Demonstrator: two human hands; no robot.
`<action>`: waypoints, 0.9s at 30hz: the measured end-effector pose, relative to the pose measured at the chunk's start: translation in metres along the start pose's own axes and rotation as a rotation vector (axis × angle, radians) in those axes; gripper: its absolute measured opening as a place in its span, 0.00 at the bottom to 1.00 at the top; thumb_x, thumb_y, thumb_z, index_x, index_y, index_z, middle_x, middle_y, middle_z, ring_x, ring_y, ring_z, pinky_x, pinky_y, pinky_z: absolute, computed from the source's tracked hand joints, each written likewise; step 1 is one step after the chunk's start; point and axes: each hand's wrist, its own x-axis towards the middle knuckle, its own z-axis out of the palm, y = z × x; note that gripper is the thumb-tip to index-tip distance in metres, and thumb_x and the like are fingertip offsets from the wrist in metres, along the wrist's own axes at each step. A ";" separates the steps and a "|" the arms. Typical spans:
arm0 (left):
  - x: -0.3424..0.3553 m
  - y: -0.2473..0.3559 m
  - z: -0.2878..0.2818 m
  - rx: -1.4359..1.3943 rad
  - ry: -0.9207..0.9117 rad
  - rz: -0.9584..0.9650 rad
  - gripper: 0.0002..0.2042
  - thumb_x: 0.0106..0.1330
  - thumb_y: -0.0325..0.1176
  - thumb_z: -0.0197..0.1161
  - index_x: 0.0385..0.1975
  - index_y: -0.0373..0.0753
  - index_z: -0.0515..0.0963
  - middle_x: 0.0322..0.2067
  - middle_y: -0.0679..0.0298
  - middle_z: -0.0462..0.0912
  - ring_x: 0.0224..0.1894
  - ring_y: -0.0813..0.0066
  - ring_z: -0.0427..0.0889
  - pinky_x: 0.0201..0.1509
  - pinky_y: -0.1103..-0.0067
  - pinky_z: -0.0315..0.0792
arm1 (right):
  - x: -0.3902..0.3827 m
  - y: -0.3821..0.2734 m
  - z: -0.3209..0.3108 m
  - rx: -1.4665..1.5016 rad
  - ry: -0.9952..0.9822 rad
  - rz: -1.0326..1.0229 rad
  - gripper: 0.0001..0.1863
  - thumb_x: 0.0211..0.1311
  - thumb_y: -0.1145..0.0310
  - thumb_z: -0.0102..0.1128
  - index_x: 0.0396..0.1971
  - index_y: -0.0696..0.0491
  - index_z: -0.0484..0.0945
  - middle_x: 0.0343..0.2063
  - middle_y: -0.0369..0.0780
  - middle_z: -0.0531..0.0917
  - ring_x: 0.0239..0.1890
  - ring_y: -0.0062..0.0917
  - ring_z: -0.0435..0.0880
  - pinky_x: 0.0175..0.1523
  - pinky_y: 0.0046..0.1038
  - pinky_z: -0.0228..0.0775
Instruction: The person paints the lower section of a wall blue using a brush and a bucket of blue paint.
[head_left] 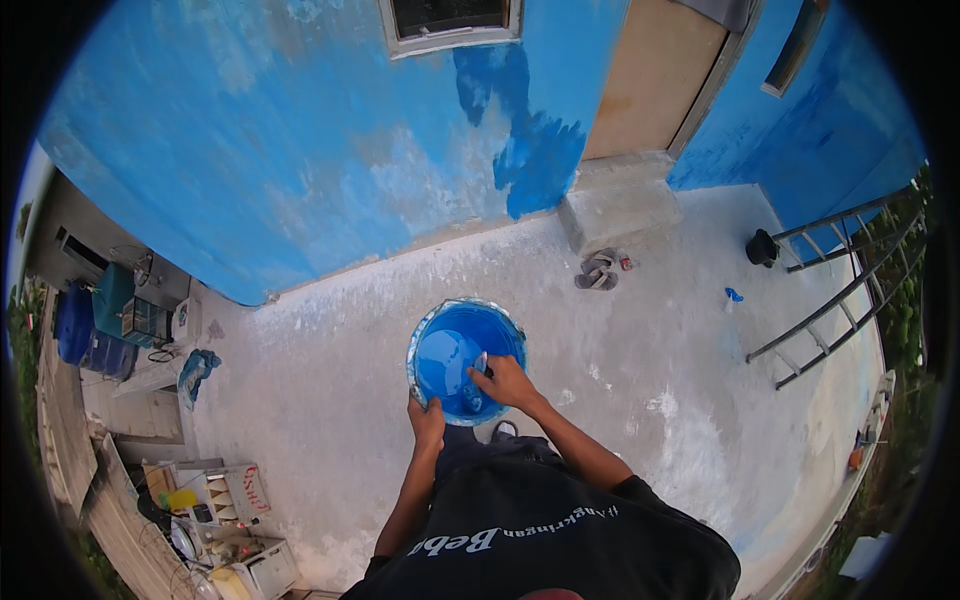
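A bucket of bright blue paint (440,350) with a paint-smeared rim is in front of my body. My left hand (427,422) is closed on the bucket's near-left rim. My right hand (501,382) is inside the right part of the opening, gripping the pale handle of a paintbrush. The brush head (472,397) is coated blue and low in the bucket; whether it is in the paint is hard to tell.
A patchy blue wall (330,150) with a concrete step (620,218) stands ahead. Sandals (597,272), a black bucket (762,250) and a metal ladder (820,345) are at right. Stacked containers (110,325) and cluttered appliances (235,520) line the left.
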 end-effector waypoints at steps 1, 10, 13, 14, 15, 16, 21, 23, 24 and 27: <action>0.014 -0.004 0.001 -0.018 0.004 -0.038 0.25 0.57 0.18 0.47 0.58 0.30 0.64 0.52 0.52 0.73 0.53 0.63 0.74 0.59 0.74 0.64 | 0.009 0.006 -0.001 0.032 0.033 0.057 0.17 0.61 0.62 0.60 0.24 0.64 0.77 0.16 0.48 0.80 0.17 0.34 0.81 0.26 0.32 0.71; 0.157 0.028 0.026 -0.069 -0.037 -0.088 0.26 0.57 0.17 0.47 0.60 0.30 0.64 0.52 0.52 0.73 0.54 0.62 0.73 0.60 0.74 0.63 | 0.124 0.048 -0.004 0.091 0.226 0.301 0.17 0.60 0.62 0.60 0.24 0.64 0.78 0.16 0.45 0.81 0.19 0.26 0.83 0.27 0.27 0.75; 0.197 0.055 0.033 -0.066 -0.060 -0.098 0.26 0.57 0.18 0.47 0.59 0.31 0.64 0.53 0.52 0.73 0.54 0.61 0.73 0.60 0.74 0.62 | 0.171 0.047 -0.014 -0.103 0.274 0.275 0.18 0.59 0.62 0.61 0.23 0.65 0.78 0.15 0.46 0.81 0.18 0.27 0.82 0.27 0.28 0.75; 0.211 0.059 0.037 -0.058 -0.065 -0.123 0.26 0.57 0.18 0.47 0.59 0.31 0.64 0.53 0.52 0.73 0.54 0.61 0.73 0.61 0.73 0.62 | 0.186 0.044 -0.020 -0.167 0.289 0.267 0.18 0.58 0.62 0.61 0.23 0.65 0.78 0.15 0.46 0.81 0.18 0.27 0.82 0.27 0.28 0.75; 0.228 0.066 0.036 -0.041 -0.072 -0.140 0.26 0.57 0.18 0.47 0.59 0.31 0.64 0.53 0.52 0.73 0.55 0.61 0.73 0.61 0.73 0.62 | 0.203 0.039 -0.024 -0.131 0.309 0.286 0.18 0.59 0.62 0.61 0.23 0.65 0.78 0.15 0.46 0.81 0.18 0.27 0.82 0.27 0.28 0.75; 0.247 0.071 0.035 -0.041 -0.080 -0.127 0.25 0.57 0.18 0.47 0.59 0.31 0.64 0.52 0.53 0.74 0.54 0.62 0.73 0.60 0.74 0.63 | 0.218 0.035 -0.030 -0.094 0.329 0.305 0.18 0.60 0.62 0.61 0.23 0.65 0.78 0.15 0.46 0.81 0.18 0.27 0.82 0.26 0.28 0.75; 0.334 0.096 0.032 0.026 -0.217 -0.171 0.27 0.60 0.20 0.47 0.62 0.41 0.60 0.51 0.56 0.72 0.49 0.62 0.76 0.46 0.64 0.77 | 0.283 0.056 -0.034 0.834 0.617 0.502 0.16 0.63 0.62 0.58 0.30 0.62 0.78 0.21 0.44 0.82 0.20 0.26 0.82 0.29 0.23 0.77; 0.353 0.126 0.043 0.009 -0.200 -0.186 0.26 0.60 0.19 0.48 0.61 0.38 0.62 0.47 0.57 0.73 0.46 0.67 0.76 0.44 0.72 0.75 | 0.298 0.057 -0.037 1.163 0.741 0.517 0.16 0.64 0.62 0.58 0.33 0.63 0.77 0.24 0.44 0.82 0.23 0.26 0.82 0.32 0.22 0.78; 0.364 0.145 0.052 0.001 -0.196 -0.179 0.25 0.59 0.19 0.48 0.60 0.36 0.63 0.45 0.58 0.74 0.44 0.70 0.76 0.43 0.76 0.74 | 0.310 0.059 -0.042 1.333 0.806 0.502 0.16 0.64 0.62 0.58 0.35 0.63 0.76 0.25 0.44 0.82 0.25 0.27 0.83 0.34 0.22 0.78; 0.397 0.168 0.069 0.031 -0.159 -0.254 0.27 0.59 0.19 0.47 0.62 0.40 0.60 0.49 0.55 0.72 0.48 0.62 0.76 0.45 0.70 0.76 | 0.334 0.085 -0.049 1.583 0.938 0.461 0.14 0.64 0.62 0.59 0.37 0.60 0.76 0.30 0.42 0.82 0.33 0.25 0.83 0.40 0.20 0.78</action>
